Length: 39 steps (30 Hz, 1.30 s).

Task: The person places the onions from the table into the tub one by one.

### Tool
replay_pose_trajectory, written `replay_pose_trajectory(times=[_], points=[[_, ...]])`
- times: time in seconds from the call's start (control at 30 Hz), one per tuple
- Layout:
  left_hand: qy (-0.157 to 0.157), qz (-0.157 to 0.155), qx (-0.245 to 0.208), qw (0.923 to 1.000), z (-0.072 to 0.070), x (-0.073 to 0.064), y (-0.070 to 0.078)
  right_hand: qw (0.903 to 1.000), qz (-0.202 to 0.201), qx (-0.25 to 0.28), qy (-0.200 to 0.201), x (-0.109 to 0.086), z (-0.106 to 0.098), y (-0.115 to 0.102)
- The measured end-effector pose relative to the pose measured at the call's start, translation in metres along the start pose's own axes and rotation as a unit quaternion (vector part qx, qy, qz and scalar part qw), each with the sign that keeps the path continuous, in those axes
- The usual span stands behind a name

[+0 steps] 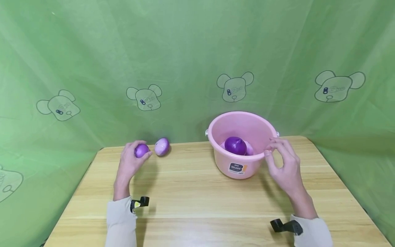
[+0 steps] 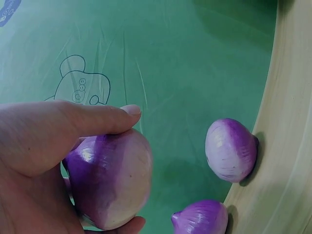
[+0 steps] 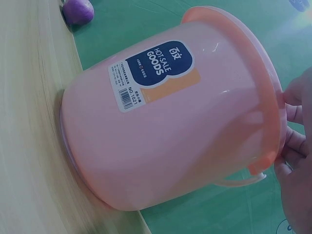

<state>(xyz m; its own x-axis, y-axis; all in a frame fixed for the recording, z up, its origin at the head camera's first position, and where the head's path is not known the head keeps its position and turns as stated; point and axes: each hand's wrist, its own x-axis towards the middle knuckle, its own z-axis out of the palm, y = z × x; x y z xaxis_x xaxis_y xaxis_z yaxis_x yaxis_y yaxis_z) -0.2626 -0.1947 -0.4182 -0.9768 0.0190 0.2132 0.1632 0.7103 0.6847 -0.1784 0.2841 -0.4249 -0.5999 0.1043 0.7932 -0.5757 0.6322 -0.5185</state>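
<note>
My left hand (image 1: 131, 161) grips a purple onion (image 2: 112, 178) between thumb and fingers, above the wooden table near its back edge. Just right of it, a purple-and-white onion (image 1: 162, 146) sits at that edge. The left wrist view shows two onions standing there, the lower one (image 2: 201, 217) cut off by the frame; in the head view it is hidden. A pink bucket (image 1: 223, 159) stands upright at the back right, and my right hand (image 1: 285, 166) pinches its near right rim. Inside lies a dark purple onion (image 1: 235, 145) with a paler one (image 1: 249, 148) partly hidden behind it.
The wooden table (image 1: 185, 202) ends at a green curtain (image 1: 185, 68) printed with bear heads, which surrounds it at the back and sides. The bucket's white handle (image 3: 241, 182) hangs down its far side. A black camera mount is strapped on each wrist.
</note>
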Motion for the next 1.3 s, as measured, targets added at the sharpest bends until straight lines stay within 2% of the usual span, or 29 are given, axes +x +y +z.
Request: replay_pose_trajectory(times=[1.03,1.3], points=[[-0.021,0.021,-0.024,0.9993,0.012,0.000,0.013,1.0000,0.004,0.001,-0.003,0.000,0.000,0.001],[-0.017,0.033,-0.025,0.9990,0.013,0.000,0.017,1.0000,0.004,-0.001,-0.003,-0.001,-0.001,0.000]])
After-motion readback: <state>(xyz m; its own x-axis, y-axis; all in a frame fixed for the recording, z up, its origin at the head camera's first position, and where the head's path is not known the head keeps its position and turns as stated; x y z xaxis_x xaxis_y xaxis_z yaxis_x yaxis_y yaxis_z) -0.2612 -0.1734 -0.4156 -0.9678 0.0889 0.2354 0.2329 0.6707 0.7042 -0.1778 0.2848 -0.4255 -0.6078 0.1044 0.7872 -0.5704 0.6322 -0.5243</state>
